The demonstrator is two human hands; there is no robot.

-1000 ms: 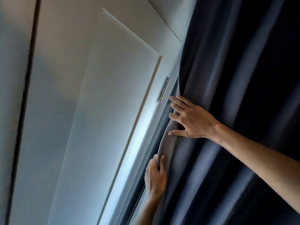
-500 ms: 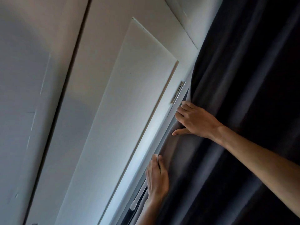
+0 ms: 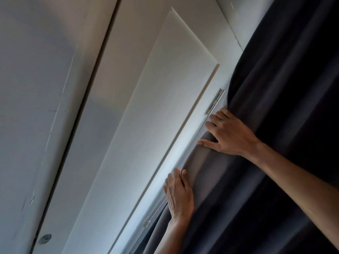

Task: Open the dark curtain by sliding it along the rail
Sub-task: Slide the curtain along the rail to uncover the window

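The dark curtain (image 3: 275,116) hangs in heavy folds over the right half of the view, which is tilted. Its left edge runs down beside a white window frame. My right hand (image 3: 227,132) grips that edge high up, fingers curled around it near a metal hinge (image 3: 215,104), thumb spread across the cloth. Lower down, my left hand (image 3: 178,196) holds the same edge, fingertips tucked behind the fold. The rail is out of view.
A white panel (image 3: 165,116) of the window reveal stands left of the curtain, with a strip of daylight along its edge. A white window handle (image 3: 153,212) shows just left of my left hand. Plain white wall fills the far left.
The view has swung, so the wall and panel have shifted right in frame. Both hands have stayed on the curtain's edge; my right hand sits closer to the hinge and its fingers have curled in.
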